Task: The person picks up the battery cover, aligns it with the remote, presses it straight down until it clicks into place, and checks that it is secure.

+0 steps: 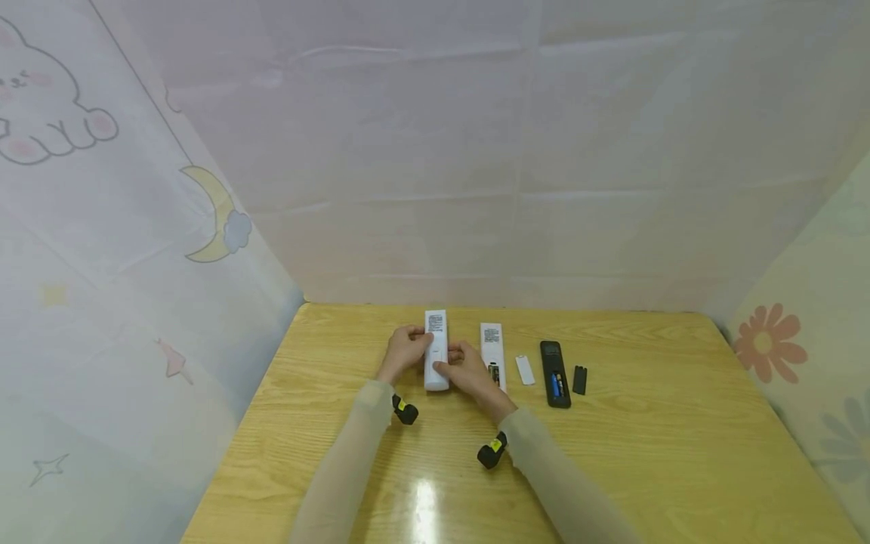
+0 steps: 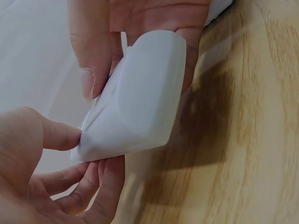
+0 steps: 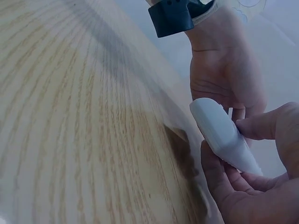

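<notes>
Both hands hold a white remote control (image 1: 436,344) with its printed back facing up. My left hand (image 1: 405,351) grips its left side, thumb on the back. From the right, my right hand (image 1: 471,372) pinches the lower part, thumb lying over the back near the battery cover area. In the left wrist view the remote's rounded white end (image 2: 149,88) is tilted, raised over the wood with a shadow beside it. The right wrist view shows that same white end (image 3: 217,123) between the fingers of both hands.
Right of the hands lies a second white remote (image 1: 492,340), its battery compartment uncovered, partly behind my right hand. Beside it are a white battery cover (image 1: 526,370), a black remote (image 1: 552,359) with batteries showing, and a black cover (image 1: 580,379). The wooden table (image 1: 646,453) meets hanging cloth at the back.
</notes>
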The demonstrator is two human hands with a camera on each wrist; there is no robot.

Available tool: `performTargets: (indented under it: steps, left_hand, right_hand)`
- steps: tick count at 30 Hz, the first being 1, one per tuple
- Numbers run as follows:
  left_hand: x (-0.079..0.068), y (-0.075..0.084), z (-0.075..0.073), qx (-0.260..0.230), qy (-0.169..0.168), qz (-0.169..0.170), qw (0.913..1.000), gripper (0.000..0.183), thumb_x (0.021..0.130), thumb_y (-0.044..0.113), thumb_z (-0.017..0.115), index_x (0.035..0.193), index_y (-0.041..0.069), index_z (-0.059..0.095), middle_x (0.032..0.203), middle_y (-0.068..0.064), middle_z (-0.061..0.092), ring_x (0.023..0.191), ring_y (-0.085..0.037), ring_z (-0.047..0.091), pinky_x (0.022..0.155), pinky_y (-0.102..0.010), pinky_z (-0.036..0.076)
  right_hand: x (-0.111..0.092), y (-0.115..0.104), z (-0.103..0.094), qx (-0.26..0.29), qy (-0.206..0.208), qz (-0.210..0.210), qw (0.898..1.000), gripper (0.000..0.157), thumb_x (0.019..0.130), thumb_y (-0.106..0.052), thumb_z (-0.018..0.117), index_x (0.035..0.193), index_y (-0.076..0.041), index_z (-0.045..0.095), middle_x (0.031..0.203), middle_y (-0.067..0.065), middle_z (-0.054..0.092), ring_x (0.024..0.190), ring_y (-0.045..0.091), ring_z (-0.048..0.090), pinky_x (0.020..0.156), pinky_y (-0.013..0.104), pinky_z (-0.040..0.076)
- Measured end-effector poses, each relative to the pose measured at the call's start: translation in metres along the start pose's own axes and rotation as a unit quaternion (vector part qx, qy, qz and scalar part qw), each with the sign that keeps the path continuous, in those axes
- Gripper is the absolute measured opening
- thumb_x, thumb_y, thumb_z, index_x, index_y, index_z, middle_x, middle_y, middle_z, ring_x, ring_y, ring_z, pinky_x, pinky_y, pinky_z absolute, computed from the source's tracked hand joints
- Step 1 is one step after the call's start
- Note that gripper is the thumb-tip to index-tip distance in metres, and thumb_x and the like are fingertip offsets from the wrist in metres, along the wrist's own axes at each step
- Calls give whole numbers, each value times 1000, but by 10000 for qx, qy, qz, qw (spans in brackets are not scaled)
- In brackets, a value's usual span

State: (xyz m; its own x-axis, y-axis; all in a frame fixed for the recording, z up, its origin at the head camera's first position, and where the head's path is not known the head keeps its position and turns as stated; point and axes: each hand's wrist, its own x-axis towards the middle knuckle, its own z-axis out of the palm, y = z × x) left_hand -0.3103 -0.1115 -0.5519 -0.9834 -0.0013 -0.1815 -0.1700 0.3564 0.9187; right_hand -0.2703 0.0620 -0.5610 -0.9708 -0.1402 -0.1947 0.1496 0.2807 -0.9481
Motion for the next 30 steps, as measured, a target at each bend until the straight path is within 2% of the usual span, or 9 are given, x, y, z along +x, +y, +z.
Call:
performTargets:
  steps: [9, 18, 24, 30]
  left_hand:
    - [-1, -2, 0, 113, 19, -70, 9999, 44, 105, 28, 67, 139, -1, 65, 122, -16, 72, 107, -27, 70, 89, -35, 61]
    - [-2, -3, 2, 181, -56, -156, 9997, 42, 106, 27, 67, 137, -1, 66, 120, -16, 73, 103, -24, 71, 84, -32, 63]
    - [-4, 1, 5, 597, 19, -83, 9982, 41, 105, 27, 66, 135, -2, 68, 121, -17, 74, 106, -27, 72, 84, -34, 63]
    - [-8, 5, 7, 1076, 164, 98, 9940, 35, 104, 25, 66, 126, -2, 72, 114, -16, 76, 98, -25, 72, 80, -33, 62]
  right_hand:
    - [-3, 1, 1, -460, -44, -15, 9989, 59, 98, -27, 79, 146, -1, 55, 122, 16, 65, 104, 26, 65, 84, 35, 58]
    - [-7, -2, 1, -749, -107, -172, 9970, 57, 98, -26, 79, 142, 4, 57, 115, 15, 67, 96, 24, 66, 75, 31, 57]
    - [-6, -1, 0, -1077, -93, -385, 9934, 54, 97, -25, 79, 137, 5, 60, 107, 13, 68, 89, 21, 66, 70, 30, 57]
    - [-6, -4, 0, -1325, -191, -473, 9899, 52, 95, -25, 80, 133, 6, 61, 102, 12, 68, 85, 20, 65, 67, 29, 57]
